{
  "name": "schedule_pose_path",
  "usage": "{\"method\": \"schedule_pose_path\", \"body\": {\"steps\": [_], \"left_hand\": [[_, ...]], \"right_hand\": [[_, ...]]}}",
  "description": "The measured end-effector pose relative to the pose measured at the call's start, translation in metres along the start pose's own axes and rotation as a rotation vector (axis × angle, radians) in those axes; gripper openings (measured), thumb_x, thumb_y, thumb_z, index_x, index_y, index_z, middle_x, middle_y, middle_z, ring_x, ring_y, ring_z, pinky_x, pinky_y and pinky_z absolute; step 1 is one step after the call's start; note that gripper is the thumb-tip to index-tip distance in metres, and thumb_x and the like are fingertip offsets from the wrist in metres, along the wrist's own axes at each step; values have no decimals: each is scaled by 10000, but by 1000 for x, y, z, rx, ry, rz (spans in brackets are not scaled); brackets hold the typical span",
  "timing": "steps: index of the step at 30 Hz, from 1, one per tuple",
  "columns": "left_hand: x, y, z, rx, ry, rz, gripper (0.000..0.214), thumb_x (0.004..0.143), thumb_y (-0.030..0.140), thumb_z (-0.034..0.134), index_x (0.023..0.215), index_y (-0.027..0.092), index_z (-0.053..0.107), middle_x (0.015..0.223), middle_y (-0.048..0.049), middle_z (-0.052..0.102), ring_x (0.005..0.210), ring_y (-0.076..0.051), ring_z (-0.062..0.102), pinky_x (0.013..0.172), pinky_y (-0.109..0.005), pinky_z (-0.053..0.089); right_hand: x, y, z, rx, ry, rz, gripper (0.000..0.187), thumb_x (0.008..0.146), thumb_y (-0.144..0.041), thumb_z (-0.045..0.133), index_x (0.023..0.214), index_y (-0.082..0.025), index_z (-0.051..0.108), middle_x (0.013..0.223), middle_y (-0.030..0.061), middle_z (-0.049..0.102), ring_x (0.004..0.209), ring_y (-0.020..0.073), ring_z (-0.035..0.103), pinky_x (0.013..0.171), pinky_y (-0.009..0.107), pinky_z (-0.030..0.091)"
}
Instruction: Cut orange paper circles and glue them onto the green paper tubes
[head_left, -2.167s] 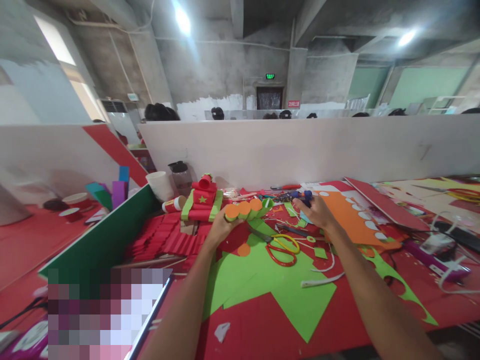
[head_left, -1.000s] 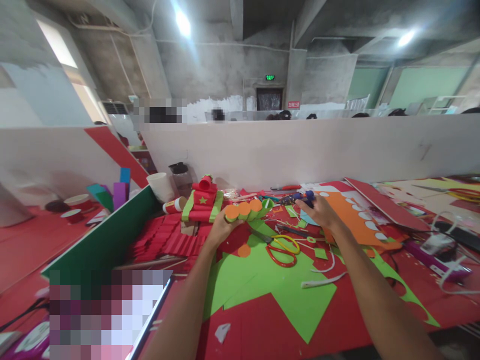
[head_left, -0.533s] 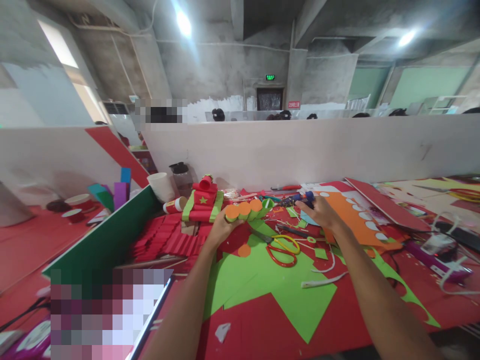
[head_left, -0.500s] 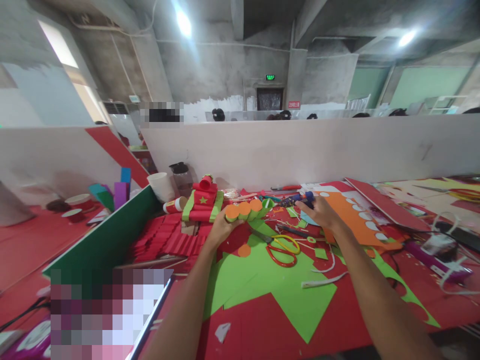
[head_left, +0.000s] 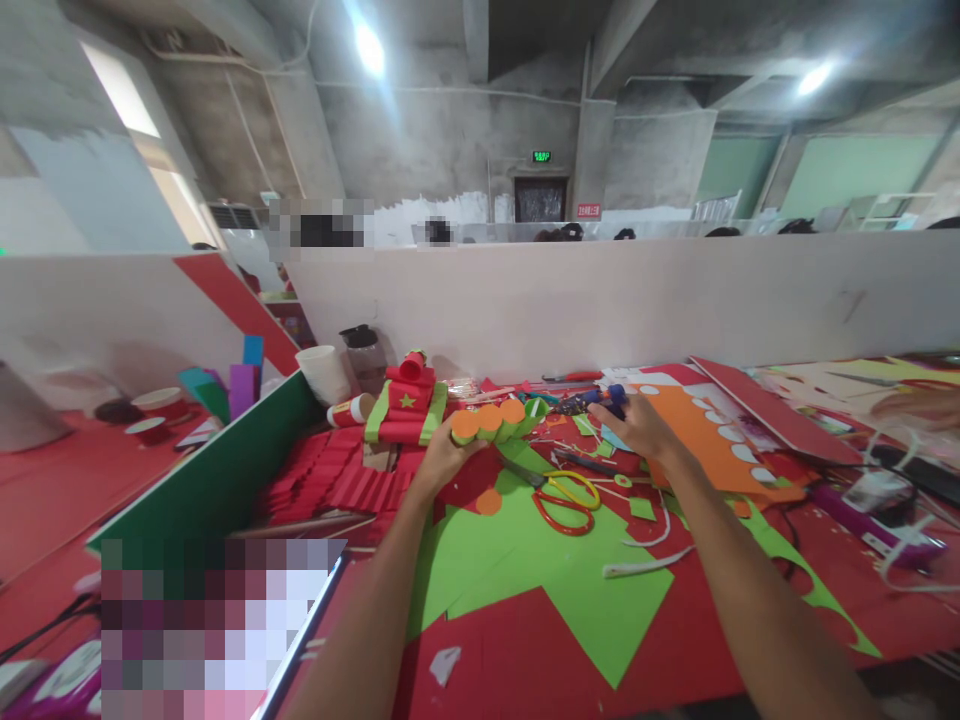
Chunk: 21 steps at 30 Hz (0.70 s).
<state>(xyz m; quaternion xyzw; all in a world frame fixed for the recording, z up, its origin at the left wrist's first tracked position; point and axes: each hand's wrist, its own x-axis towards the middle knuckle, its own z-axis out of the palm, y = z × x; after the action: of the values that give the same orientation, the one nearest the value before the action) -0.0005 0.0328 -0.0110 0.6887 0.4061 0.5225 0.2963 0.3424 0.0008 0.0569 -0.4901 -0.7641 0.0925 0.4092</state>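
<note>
My left hand (head_left: 442,458) is closed around one end of a row of green paper tubes (head_left: 491,428). Orange paper discs cap several of them, while the tube at the right end shows an open green mouth. In my right hand (head_left: 641,425) is a blue hot glue gun (head_left: 592,400), its nozzle pointing left at that open tube. Whether the nozzle touches the paper I cannot tell. Below the tubes lie scissors (head_left: 566,500) with red and yellow handles. A loose orange disc (head_left: 489,502) rests beside them on green paper sheets (head_left: 525,560).
A red and green paper model with a star (head_left: 406,400) stands left of the tubes, above folded red strips (head_left: 352,480). Orange card with round holes (head_left: 697,440) lies at right. A green divider (head_left: 202,470) and a screen (head_left: 300,620) flank the left side.
Both hands, the tubes and the glue gun stay almost where they were. At the far right edge, a blurred shape now covers part of another pair of scissors.
</note>
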Motion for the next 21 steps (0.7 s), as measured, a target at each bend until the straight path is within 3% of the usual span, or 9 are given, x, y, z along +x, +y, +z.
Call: {"method": "schedule_pose_path", "body": {"steps": [21], "left_hand": [[-1,3,0,2,2,-17,397,710,385,789,1008,161,653,1083,-97,736,974,-258,693,908,-424,565]], "right_hand": [[-2,-7,6,55,-59,24,421,879,-538,577,640,-224,433,541,-32,480,529,149,433,536,287,322]]}}
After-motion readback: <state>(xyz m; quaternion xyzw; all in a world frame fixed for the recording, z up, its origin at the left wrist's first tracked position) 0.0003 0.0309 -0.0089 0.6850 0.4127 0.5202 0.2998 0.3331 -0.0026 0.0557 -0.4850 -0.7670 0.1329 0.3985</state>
